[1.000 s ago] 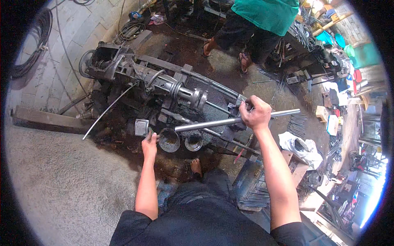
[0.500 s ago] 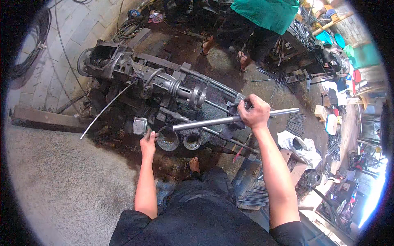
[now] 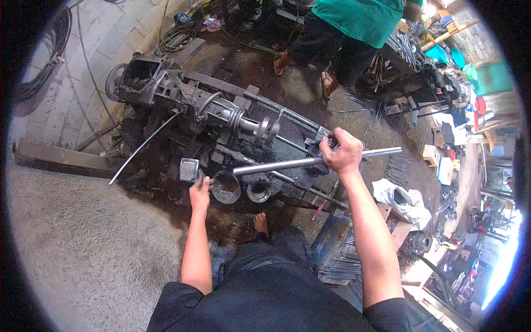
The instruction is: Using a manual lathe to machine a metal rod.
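The right hand (image 3: pixel 342 152) grips 1 metal bar (image 3: pixel 276 165), the left hand (image 3: pixel 201 191) (hold unclear) beside a round container (image 3: pixel 225 197).

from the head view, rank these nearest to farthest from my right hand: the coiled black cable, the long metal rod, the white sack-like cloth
1. Long metal rod: in the right hand, fingers wrapped around it.
2. White sack-like cloth: to the right of the hand and lower in the picture.
3. Coiled black cable: far left, against the wall.
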Demonstrator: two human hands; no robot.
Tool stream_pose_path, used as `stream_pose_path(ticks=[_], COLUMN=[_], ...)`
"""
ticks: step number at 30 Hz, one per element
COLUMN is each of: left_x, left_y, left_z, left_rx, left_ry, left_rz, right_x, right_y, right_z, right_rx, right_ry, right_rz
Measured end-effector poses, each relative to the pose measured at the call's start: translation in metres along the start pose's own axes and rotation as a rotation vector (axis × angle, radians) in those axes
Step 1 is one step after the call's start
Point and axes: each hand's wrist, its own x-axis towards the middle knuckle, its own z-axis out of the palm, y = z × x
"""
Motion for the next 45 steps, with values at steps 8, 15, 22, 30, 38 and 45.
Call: stream_pose_path(ticks=[8,15,22,30,38,45], left_x=[-0.001,0.003,0.004,-0.002,0.000,0.002], left_y=[0.001,-0.005,-0.006,0.004,-0.003,-0.005], left_z=[0.003,0.002,0.005,0.003,0.003,0.005], left_rx=[0.016,0.015,-0.035,0.040,-0.004,-0.033], left_ry=[-0.011,-0.023,0.021,0.006,-0.011,0.015], left_rz=[-0.004,0.009,0.054,0.047,0.068,0.090], right_x=[0.000,0.001,0.001,0.002,0.003,0.005], right_y=[-0.001,0.000,0.002,0.001,-0.001,-0.002], right_z=[-0.001,0.000,0.003,0.004,0.000,0.002], right_rx=[0.003,-0.022,-0.013,-0.015,-0.043,-0.031], right_ry=[0.005,-0.008,0.028,0.024,0.006,0.016], right_rz=[0.026,0.033,-0.010,-0.016,-0.023,-0.038])
